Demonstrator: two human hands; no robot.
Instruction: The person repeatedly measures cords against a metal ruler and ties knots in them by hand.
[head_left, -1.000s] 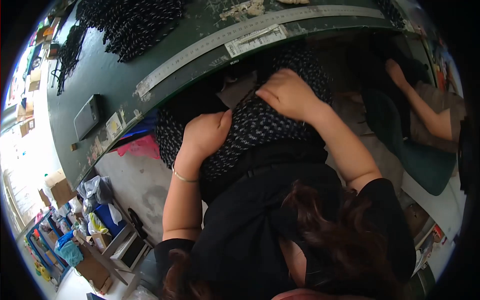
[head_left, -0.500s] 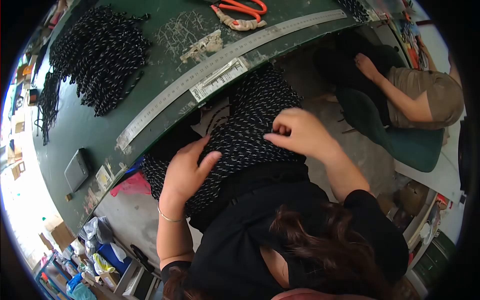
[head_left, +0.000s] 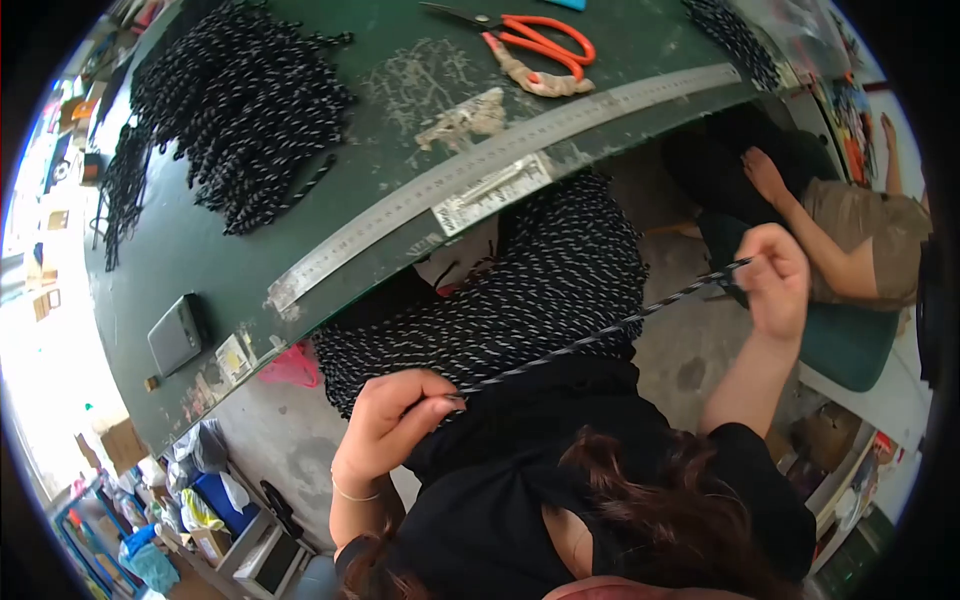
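Observation:
A single black-and-white cord [head_left: 590, 340] is stretched straight across my lap. Its left end sits in the pinched fingers of my left hand [head_left: 402, 412]. My right hand [head_left: 775, 275], raised out to the right, is closed on the other end. Beneath the cord, a thick spread of the same speckled cords [head_left: 500, 310] covers my thighs. More of these cords lie in a large heap [head_left: 250, 120] on the green table [head_left: 330, 215].
A long steel ruler [head_left: 490, 165] is fixed along the table's edge. Orange-handled scissors [head_left: 550, 45] and a grey box-like device [head_left: 177, 335] lie on the tabletop. Another bundle of cords [head_left: 735, 45] is at the far right. A co-worker [head_left: 850, 225] sits to my right.
Both hands were over the lap cords with fingers parted. Now they hold one cord between them, the right hand having moved out to the right and the left slightly down.

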